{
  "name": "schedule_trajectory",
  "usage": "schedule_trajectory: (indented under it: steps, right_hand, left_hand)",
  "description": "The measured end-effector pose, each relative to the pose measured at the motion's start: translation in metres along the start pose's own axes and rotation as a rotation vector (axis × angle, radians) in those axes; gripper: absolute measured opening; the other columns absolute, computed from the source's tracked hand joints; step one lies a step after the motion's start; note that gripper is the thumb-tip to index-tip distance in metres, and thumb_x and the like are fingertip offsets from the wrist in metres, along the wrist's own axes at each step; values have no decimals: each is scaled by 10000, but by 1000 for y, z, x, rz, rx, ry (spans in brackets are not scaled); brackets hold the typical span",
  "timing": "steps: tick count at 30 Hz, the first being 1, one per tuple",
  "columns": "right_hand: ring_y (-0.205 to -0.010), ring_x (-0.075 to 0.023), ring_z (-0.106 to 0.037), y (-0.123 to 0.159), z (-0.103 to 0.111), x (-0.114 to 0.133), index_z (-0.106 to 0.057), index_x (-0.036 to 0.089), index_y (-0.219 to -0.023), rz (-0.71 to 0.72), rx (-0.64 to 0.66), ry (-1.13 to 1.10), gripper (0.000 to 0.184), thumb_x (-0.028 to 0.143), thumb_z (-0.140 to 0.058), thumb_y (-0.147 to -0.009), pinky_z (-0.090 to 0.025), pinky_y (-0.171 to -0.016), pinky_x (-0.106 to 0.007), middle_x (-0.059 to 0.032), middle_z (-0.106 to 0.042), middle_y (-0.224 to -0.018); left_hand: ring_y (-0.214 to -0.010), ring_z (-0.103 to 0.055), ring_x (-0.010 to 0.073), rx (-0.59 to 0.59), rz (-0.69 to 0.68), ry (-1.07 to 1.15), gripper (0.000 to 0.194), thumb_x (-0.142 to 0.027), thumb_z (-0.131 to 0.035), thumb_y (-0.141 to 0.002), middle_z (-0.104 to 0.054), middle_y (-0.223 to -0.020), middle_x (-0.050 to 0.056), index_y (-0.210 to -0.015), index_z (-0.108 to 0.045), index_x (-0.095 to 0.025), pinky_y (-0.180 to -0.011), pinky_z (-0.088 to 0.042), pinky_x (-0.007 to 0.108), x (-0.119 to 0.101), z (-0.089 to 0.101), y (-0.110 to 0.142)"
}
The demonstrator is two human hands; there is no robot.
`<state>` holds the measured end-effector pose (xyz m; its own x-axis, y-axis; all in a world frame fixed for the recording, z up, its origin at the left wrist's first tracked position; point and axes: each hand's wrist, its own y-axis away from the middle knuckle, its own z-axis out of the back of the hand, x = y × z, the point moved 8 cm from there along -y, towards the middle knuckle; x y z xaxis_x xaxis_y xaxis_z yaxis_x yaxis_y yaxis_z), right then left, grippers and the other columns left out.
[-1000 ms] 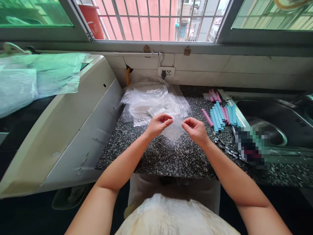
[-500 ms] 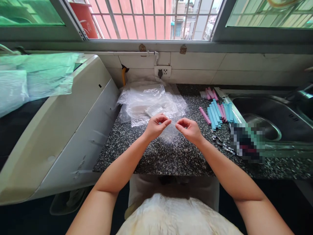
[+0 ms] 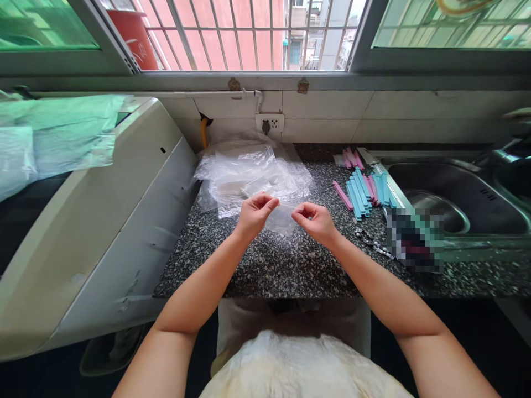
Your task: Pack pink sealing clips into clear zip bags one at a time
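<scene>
Both my hands are raised over a speckled granite counter [image 3: 274, 265] and pinch the top edge of a small clear plastic bag [image 3: 281, 219]. My left hand [image 3: 253, 213] grips its left corner with thumb and fingers closed. My right hand [image 3: 314, 220] pinches the right corner. The bag hangs between them, just above the counter. Behind it lies a heap of clear plastic bags [image 3: 249, 176]. To the right of my right hand lie several blue and pink sealing clips [image 3: 364, 189].
A steel sink [image 3: 452, 199] is set into the counter at the right, with a blurred-out object [image 3: 412, 239] on its near rim and a beaded chain [image 3: 371, 241] beside it. A white appliance [image 3: 103, 221] flanks the counter on the left. A wall socket [image 3: 269, 122] sits under the window.
My two hands have drawn closer together on the small bag. The view has drifted slightly right and down.
</scene>
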<state>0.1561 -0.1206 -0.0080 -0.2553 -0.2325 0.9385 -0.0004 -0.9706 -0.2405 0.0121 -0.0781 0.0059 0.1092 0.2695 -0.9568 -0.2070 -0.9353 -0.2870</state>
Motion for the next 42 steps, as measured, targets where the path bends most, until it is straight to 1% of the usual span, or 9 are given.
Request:
schedule_trajectory:
  steps: [6, 13, 19, 24, 29, 37, 42]
  right_hand:
    - [-538, -81, -422, 1, -4, 1, -540, 177, -607, 11, 33, 24, 204, 340, -585, -718, -360, -520, -242, 22, -511, -573]
    - [-554, -90, -460, 2, -13, -3, -571, 179, -627, 40, 85, 55, 209, 358, -583, -734, -395, -541, -244, 9, -560, -596]
    - [-543, -93, -465, 3, -16, -7, -575, 176, -640, 40, 95, 74, 191, 340, -578, -737, -389, -531, -238, 6, -559, -588]
    - [-533, -91, -459, 6, -22, -10, -587, 175, -645, 51, 129, 112, 198, 348, -583, -742, -383, -526, -233, 5, -568, -590]
    - [-537, -88, -462, 7, -26, -12, -596, 169, -654, 81, 154, 159, 172, 311, -577, -749, -379, -530, -225, 5, -575, -591]
    - [-526, -82, -455, 9, -28, -13, -593, 167, -648, 65, 191, 188, 126, 244, -564, -743, -378, -534, -221, 11, -566, -584]
    - [-521, -83, -450, 10, -29, -12, -589, 168, -643, 68, 219, 191, 120, 242, -568, -735, -379, -528, -225, 9, -564, -583]
  left_hand:
    - [-532, -421, 79, -20, 32, 17, 299, -424, -695, -630, -490, -544, -27, -536, -573, -167, -546, -361, 238, 2, 1, 0]
    - [-556, -474, 99, -100, 52, 23, 353, -502, -686, -600, -548, -536, -12, -540, -562, -177, -594, -403, 255, 4, 10, -2]
    - [-558, -483, 98, -134, 56, 56, 364, -500, -710, -570, -549, -518, -16, -518, -552, -177, -594, -400, 251, 4, 13, -3]
    - [-548, -470, 99, -179, 45, 29, 379, -529, -690, -583, -552, -524, -11, -524, -549, -182, -577, -396, 255, 4, 20, -3]
    - [-532, -462, 94, -188, 32, 26, 363, -517, -678, -603, -531, -517, -16, -534, -550, -184, -564, -387, 254, 5, 23, -5]
    - [-547, -478, 96, -204, 32, 63, 338, -489, -703, -596, -538, -513, -19, -543, -562, -186, -579, -392, 249, 6, 24, -4]
    - [-527, -446, 80, -178, 39, 108, 327, -463, -730, -577, -534, -516, -27, -540, -581, -174, -555, -372, 231, 6, 22, -4]
